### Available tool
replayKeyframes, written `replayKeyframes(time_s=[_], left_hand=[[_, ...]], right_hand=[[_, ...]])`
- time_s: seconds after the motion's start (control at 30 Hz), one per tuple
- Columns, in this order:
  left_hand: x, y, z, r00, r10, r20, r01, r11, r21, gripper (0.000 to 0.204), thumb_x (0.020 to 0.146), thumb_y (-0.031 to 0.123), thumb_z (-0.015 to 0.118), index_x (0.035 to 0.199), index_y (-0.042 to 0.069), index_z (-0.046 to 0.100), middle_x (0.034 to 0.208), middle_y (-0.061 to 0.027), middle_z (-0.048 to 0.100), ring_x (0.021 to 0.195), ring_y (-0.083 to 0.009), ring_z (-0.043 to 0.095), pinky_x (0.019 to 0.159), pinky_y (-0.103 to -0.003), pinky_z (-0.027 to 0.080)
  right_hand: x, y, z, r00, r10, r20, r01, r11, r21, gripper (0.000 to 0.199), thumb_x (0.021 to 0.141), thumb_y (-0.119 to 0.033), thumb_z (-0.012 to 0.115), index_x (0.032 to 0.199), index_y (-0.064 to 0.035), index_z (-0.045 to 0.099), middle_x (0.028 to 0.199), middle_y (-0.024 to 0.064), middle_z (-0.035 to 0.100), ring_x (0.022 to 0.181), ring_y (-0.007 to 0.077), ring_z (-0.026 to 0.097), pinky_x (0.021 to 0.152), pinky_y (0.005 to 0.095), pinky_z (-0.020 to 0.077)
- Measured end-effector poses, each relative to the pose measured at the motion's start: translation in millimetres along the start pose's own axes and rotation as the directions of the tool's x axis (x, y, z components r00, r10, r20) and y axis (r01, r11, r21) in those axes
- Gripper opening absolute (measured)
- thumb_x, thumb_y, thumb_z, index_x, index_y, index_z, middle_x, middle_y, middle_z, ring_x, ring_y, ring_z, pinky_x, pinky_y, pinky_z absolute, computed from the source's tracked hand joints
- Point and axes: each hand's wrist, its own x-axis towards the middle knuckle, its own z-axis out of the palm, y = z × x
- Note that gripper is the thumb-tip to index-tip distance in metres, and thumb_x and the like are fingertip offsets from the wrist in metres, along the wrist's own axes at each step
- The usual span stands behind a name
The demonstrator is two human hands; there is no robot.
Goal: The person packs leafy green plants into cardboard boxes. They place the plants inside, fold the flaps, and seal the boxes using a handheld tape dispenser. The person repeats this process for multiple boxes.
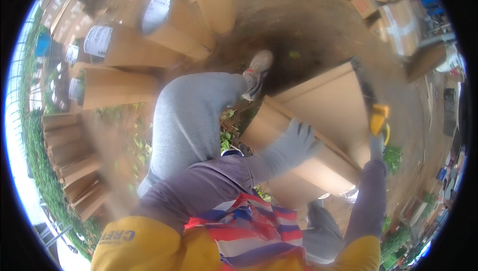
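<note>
A large brown cardboard box (323, 111) lies tilted on the ground in front of me, to the right of my bent leg. My left hand (294, 146), in a grey glove, lies across its long side with the fingers stretched out on the cardboard. At the box's right end, my right hand (377, 145) is closed on a yellow tape dispenser (379, 117). The right fingers are partly hidden and blurred.
Several tall cartons (124, 47) with white labels stand at the far left. Folded cardboard (74, 161) is lined up at the left. Sealed boxes (398, 27) are piled at the far right. Low green plants (229, 126) grow from the bare soil by my foot.
</note>
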Motion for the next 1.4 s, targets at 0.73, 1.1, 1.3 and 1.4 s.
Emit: replayKeyframes(time_s=[0.73,1.1,1.3,1.4], left_hand=[[-12.8,13.8,29.6,0.960,0.017,-0.279,0.029,0.987,0.161,0.050,0.088,0.021,0.055,0.135,0.004,0.051,0.124,-0.0206,0.055,0.117,-0.0385,0.052,0.100,-0.060,0.040],[4.3,4.9,16.3,0.995,-0.025,-0.092,0.041,0.982,0.182,0.061,0.082,0.031,0.066,0.133,0.002,0.051,0.120,-0.0171,0.056,0.114,-0.0324,0.052,0.096,-0.056,0.041],[24.3,-9.8,2.4,0.997,-0.055,-0.059,0.059,0.995,0.081,0.048,0.082,0.033,0.067,0.120,0.006,0.056,0.110,-0.0120,0.058,0.103,-0.0291,0.057,0.084,-0.047,0.043],[29.6,-10.6,-2.9,0.993,-0.088,0.083,0.089,0.996,-0.016,0.066,0.078,0.039,0.072,0.130,0.004,0.052,0.120,-0.0128,0.058,0.113,-0.0299,0.055,0.092,-0.051,0.042]], right_hand=[[-51.1,-333.7,-284.4,0.813,-0.550,0.190,0.555,0.831,0.028,0.028,0.099,-0.022,0.059,0.114,-0.0007,0.070,0.093,0.0111,0.072,0.084,0.0224,0.068,0.076,0.0361,0.0542],[-247.8,-338.9,-388.1,0.915,-0.051,0.400,-0.277,0.640,0.717,0.028,0.091,-0.017,0.067,0.112,0.0011,0.067,0.089,0.0063,0.067,0.081,0.0095,0.065,0.071,0.0266,0.0513],[-266.6,-376.1,-333.6,0.871,0.159,0.465,-0.341,0.877,0.339,0.045,0.090,-0.029,0.068,0.124,0.0006,0.063,0.100,0.0202,0.073,0.090,0.0256,0.071,0.081,0.0330,0.0545],[-251.5,-388.8,-296.6,0.806,0.174,0.566,-0.405,0.859,0.313,0.041,0.091,-0.041,0.059,0.114,-0.0073,0.065,0.100,0.0198,0.072,0.091,0.0389,0.069,0.084,0.0445,0.0547]])
